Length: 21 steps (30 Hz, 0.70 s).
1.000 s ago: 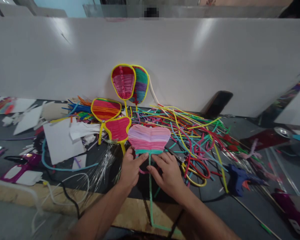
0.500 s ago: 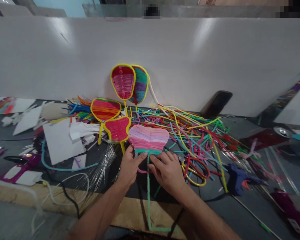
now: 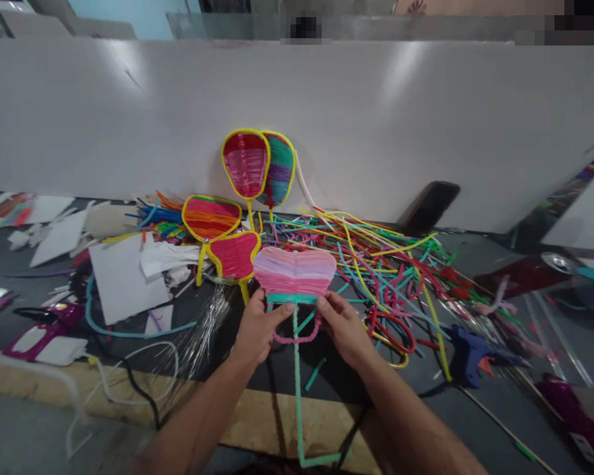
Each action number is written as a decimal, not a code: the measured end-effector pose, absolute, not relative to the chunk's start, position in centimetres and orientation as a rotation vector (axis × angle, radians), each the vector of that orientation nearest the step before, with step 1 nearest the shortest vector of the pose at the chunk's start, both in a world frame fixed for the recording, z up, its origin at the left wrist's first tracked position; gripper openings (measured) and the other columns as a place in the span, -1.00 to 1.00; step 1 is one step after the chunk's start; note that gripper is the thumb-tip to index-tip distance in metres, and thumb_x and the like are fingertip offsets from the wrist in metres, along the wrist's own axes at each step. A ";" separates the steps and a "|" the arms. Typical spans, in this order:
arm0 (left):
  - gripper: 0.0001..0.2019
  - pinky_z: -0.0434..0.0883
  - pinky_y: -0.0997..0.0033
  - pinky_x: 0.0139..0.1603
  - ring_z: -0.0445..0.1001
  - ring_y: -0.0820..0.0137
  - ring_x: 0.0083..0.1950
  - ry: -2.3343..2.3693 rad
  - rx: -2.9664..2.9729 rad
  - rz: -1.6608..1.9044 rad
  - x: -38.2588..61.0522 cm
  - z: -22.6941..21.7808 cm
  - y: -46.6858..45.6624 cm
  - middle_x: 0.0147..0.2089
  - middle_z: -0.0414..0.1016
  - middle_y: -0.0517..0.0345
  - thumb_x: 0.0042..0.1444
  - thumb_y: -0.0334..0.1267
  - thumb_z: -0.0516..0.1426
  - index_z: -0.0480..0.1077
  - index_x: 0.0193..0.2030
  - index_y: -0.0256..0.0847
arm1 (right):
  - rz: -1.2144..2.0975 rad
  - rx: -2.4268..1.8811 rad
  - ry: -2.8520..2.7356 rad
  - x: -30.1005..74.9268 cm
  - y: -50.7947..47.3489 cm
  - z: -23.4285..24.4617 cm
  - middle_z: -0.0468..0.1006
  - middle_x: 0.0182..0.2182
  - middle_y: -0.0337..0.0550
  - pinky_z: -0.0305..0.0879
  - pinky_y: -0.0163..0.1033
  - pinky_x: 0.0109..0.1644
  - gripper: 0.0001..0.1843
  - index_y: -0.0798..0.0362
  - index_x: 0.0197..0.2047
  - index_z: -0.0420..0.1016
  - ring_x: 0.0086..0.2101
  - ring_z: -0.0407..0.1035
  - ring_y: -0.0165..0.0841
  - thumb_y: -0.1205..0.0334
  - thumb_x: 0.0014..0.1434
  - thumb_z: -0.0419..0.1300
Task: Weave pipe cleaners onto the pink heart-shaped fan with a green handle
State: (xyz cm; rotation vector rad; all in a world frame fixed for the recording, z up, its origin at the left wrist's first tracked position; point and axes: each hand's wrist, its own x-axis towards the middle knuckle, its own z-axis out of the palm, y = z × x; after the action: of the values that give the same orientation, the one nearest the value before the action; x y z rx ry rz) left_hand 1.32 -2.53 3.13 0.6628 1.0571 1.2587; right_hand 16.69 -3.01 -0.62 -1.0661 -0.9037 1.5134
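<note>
Between my hands is a fan-shaped piece wound with pipe cleaners (image 3: 295, 272), in pink and lilac bands with a green band at its lower edge. My left hand (image 3: 261, 328) pinches its lower left edge, thumb lying across the front. At the lower right edge, my right hand (image 3: 345, 326) grips the piece between thumb and fingers. A green pipe cleaner (image 3: 297, 389) runs down from the middle and bends right near the bottom. Below the wound part curves a pink pipe cleaner frame (image 3: 297, 340), with a green strand slanting inside it.
Finished yellow-edged fans (image 3: 246, 165) lean on the white board behind. Loose pipe cleaners (image 3: 376, 254) and scissors (image 3: 393, 336) lie to the right, near a blue glue gun (image 3: 468, 356), a phone (image 3: 433, 206) and a can (image 3: 529, 274). White card (image 3: 126, 280) and silver strands (image 3: 202, 336) lie left.
My right hand has moved from the central green stem out to the lower right edge. The pink frame and the slanting green strand now show. My left hand keeps its grip.
</note>
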 end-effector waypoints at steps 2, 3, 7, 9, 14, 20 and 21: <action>-0.55 0.43 0.39 -0.14 0.52 0.41 -0.28 1.030 0.681 1.256 1.2 2.9 -2.6 -0.29 0.57 0.19 -0.29 -0.36 0.37 0.39 -0.18 -0.22 | 1.546 -1.018 -0.895 16.4 -3.3 -0.7 0.33 -0.50 -0.32 0.16 -0.36 -0.44 -0.75 0.02 -0.26 0.44 -0.53 0.17 -0.50 0.02 0.09 0.22; -0.54 0.42 0.40 -0.14 0.52 0.41 -0.27 1.018 0.685 1.255 1.1 2.8 -2.6 -0.27 0.57 0.18 -0.28 -0.37 0.37 0.39 -0.17 -0.23 | 1.538 -0.997 -0.896 16.3 -3.5 -0.6 0.33 -0.50 -0.32 0.15 -0.37 -0.43 -0.77 0.02 -0.27 0.46 -0.52 0.16 -0.50 0.05 0.09 0.22; -0.51 0.44 0.42 -0.17 0.52 0.42 -0.28 1.002 0.654 1.228 1.0 3.0 -2.5 -0.27 0.57 0.17 -0.31 -0.39 0.37 0.37 -0.16 -0.25 | 1.538 -0.954 -0.874 16.3 -3.6 -0.5 0.33 -0.51 -0.32 0.13 -0.40 -0.43 -0.82 0.00 -0.28 0.48 -0.50 0.15 -0.51 0.10 0.07 0.27; -0.50 0.45 0.44 -0.21 0.52 0.43 -0.32 1.021 0.629 1.218 1.1 3.4 -2.5 -0.32 0.56 0.19 -0.34 -0.38 0.38 0.37 -0.18 -0.24 | 1.596 -0.931 -0.797 16.4 -3.5 -0.3 0.28 -0.57 -0.35 0.13 -0.40 -0.47 -0.80 0.01 -0.35 0.47 -0.55 0.12 -0.52 0.06 0.06 0.27; -0.52 0.46 0.48 -0.32 0.52 0.41 -0.35 1.077 0.582 1.239 1.3 4.0 -2.4 -0.36 0.56 0.19 -0.38 -0.34 0.40 0.37 -0.24 -0.23 | 1.769 -0.862 -0.708 16.6 -3.5 0.5 0.30 -0.58 -0.35 0.15 -0.40 -0.50 -0.74 0.00 -0.32 0.49 -0.58 0.14 -0.52 0.04 -0.04 0.33; -0.55 0.43 0.34 -0.12 0.51 0.38 -0.24 1.032 0.694 1.262 1.5 2.9 -2.6 -0.25 0.56 0.14 -0.27 -0.34 0.36 0.35 -0.18 -0.24 | 1.724 -0.890 -0.723 15.8 -3.8 0.6 0.39 -0.49 -0.35 0.18 -0.39 -0.43 -0.64 0.00 -0.23 0.49 -0.52 0.19 -0.52 0.22 -0.16 0.40; -0.56 0.41 0.33 -0.09 0.51 0.38 -0.23 1.022 0.714 1.265 1.5 2.6 -2.7 -0.25 0.56 0.15 -0.25 -0.35 0.35 0.35 -0.17 -0.24 | 1.710 -0.890 -0.689 15.6 -3.8 0.5 0.40 -0.50 -0.35 0.17 -0.39 -0.43 -0.66 0.00 -0.25 0.49 -0.53 0.20 -0.52 0.23 -0.16 0.40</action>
State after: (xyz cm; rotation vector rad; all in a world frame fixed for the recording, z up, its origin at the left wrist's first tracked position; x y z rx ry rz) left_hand 1.49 -2.65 2.63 0.7135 1.0222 1.2654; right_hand 15.59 -3.80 0.54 -0.8899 -0.6886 1.7101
